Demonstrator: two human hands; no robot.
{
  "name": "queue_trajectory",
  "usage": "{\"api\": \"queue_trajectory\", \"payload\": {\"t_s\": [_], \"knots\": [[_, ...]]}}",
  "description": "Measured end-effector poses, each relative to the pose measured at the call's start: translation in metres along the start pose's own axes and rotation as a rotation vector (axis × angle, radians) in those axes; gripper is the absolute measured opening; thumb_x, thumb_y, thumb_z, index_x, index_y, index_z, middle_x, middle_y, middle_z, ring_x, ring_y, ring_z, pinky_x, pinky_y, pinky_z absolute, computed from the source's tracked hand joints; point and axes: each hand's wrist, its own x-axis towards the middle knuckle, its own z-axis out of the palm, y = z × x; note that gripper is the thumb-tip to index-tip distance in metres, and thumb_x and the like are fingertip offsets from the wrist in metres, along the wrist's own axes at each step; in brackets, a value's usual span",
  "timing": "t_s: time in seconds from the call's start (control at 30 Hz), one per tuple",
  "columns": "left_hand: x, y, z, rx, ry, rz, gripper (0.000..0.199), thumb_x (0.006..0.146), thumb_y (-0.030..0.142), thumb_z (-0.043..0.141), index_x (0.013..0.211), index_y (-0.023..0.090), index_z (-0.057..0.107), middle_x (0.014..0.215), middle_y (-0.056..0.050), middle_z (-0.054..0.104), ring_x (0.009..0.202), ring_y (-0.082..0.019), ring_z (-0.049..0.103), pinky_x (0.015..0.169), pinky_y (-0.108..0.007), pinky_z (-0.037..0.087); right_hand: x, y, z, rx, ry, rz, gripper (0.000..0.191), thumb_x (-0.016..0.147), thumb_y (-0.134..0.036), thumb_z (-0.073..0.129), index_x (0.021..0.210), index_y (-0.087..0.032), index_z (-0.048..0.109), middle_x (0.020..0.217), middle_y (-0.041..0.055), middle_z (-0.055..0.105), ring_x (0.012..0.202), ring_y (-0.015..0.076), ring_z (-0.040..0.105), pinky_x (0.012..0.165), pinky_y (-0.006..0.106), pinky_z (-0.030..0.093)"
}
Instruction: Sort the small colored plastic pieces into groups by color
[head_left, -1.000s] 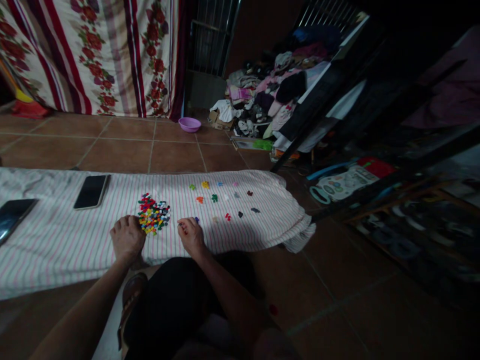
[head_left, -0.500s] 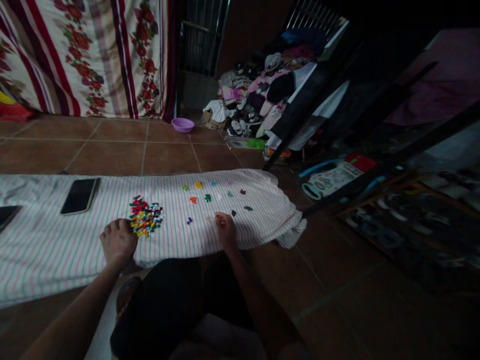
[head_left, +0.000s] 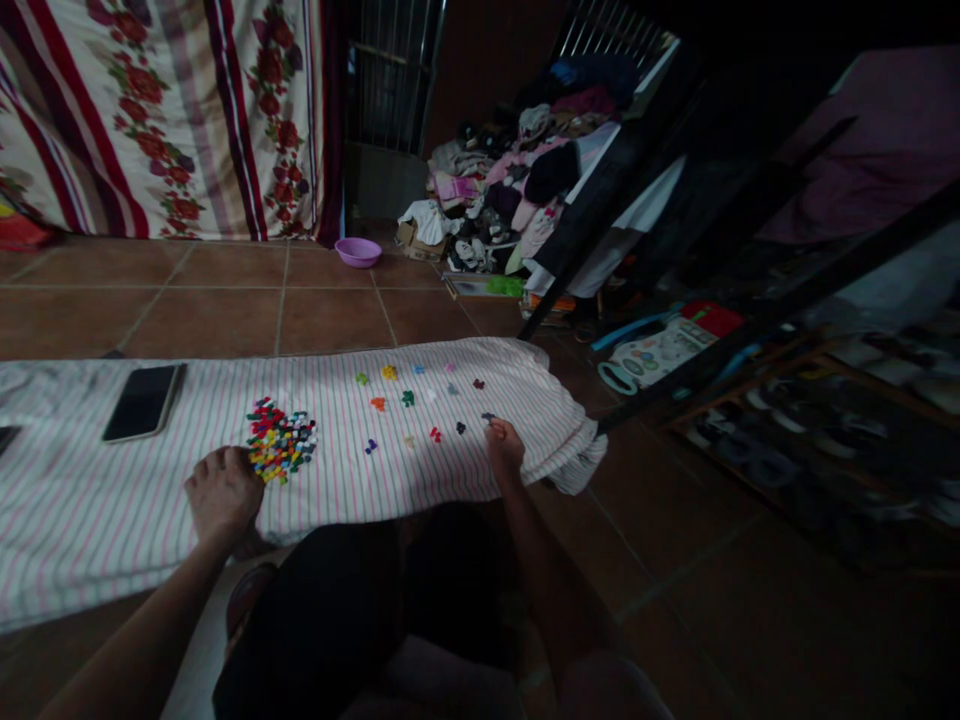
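My left hand [head_left: 223, 492] rests on the striped cloth [head_left: 202, 400] with its fingers loosely bent and slightly apart. It lies against the near left side of a mixed pile of tiny coloured pieces [head_left: 281, 442]. My right hand [head_left: 507, 448] is farther right, thumb and fingertips pinched together just at a small group of grey pieces [head_left: 487, 416]. Whatever sits between those fingertips is too small to make out. Left of it lie small single-colour groups, among them black pieces [head_left: 460, 428], red pieces [head_left: 435, 435], beige pieces [head_left: 409, 441] and dark blue pieces [head_left: 370, 446].
More groups sit farther back, including green pieces [head_left: 407, 398], orange pieces [head_left: 378, 404] and yellow pieces [head_left: 388, 372]. A phone [head_left: 144, 402] lies left of the pile. Beyond are a purple basin [head_left: 358, 252], a heap of clothes [head_left: 510, 190] and a dark post [head_left: 577, 260].
My right hand has moved right, from beside the beige pieces to the grey ones. Red pieces now show where it was. My left hand stays by the pile; the view has shifted slightly.
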Motion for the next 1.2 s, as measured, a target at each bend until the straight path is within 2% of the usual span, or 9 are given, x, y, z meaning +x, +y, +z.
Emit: {"api": "queue_trajectory", "payload": {"t_s": [0.13,0.3,0.6,0.8,1.0,1.2], "knots": [[0.001,0.0,0.0,0.002,-0.008,-0.008,0.035,0.087,0.026,0.033,0.11,0.014,0.056,0.113,-0.019,0.057,0.109,-0.034,0.049,0.084,-0.044,0.037,0.012,0.008,0.002,-0.079,0.041,-0.007,0.036,0.071,-0.027,0.041,0.094,-0.017,0.067,0.083,0.0071,0.069,0.079,0.0197,0.063,0.074,0.029,0.048],[0.001,0.0,0.0,0.004,-0.018,-0.008,0.034,0.087,0.025,0.033,0.11,0.013,0.056,0.112,-0.018,0.057,0.108,-0.034,0.049,0.083,-0.043,0.037,0.018,0.015,0.006,-0.133,0.023,-0.053,0.033,0.07,-0.023,0.041,0.09,-0.017,0.066,0.085,0.0088,0.068,0.081,0.0204,0.062,0.076,0.031,0.048],[0.0,-0.001,0.003,0.004,0.026,0.0,0.035,0.089,0.027,0.031,0.109,0.014,0.056,0.11,-0.018,0.057,0.108,-0.034,0.049,0.084,-0.043,0.037,0.015,0.02,0.007,-0.142,0.064,-0.12,0.035,0.074,-0.025,0.038,0.094,-0.016,0.066,0.087,0.008,0.067,0.085,0.0206,0.06,0.082,0.034,0.049],[0.001,-0.001,0.003,0.013,0.011,-0.009,0.034,0.089,0.027,0.031,0.109,0.015,0.056,0.111,-0.017,0.057,0.107,-0.033,0.049,0.084,-0.043,0.037,0.006,0.02,0.005,-0.17,-0.075,-0.286,0.032,0.077,-0.018,0.037,0.086,-0.019,0.069,0.092,0.0087,0.067,0.095,0.021,0.057,0.091,0.036,0.046],[0.001,0.0,0.002,0.013,-0.013,-0.017,0.035,0.089,0.027,0.031,0.111,0.014,0.055,0.112,-0.017,0.057,0.108,-0.033,0.048,0.084,-0.042,0.035,0.006,0.023,0.011,-0.261,-0.103,-0.28,0.035,0.075,-0.016,0.04,0.092,-0.016,0.071,0.094,0.0112,0.064,0.092,0.0217,0.055,0.089,0.037,0.046],[0.003,-0.006,0.012,0.007,0.03,0.003,0.033,0.089,0.027,0.032,0.111,0.015,0.055,0.113,-0.015,0.056,0.107,-0.031,0.048,0.084,-0.041,0.033,0.005,0.021,0.008,-0.232,-0.081,-0.267,0.039,0.077,-0.019,0.037,0.097,-0.015,0.069,0.097,0.012,0.066,0.095,0.0232,0.055,0.09,0.039,0.045]]}}
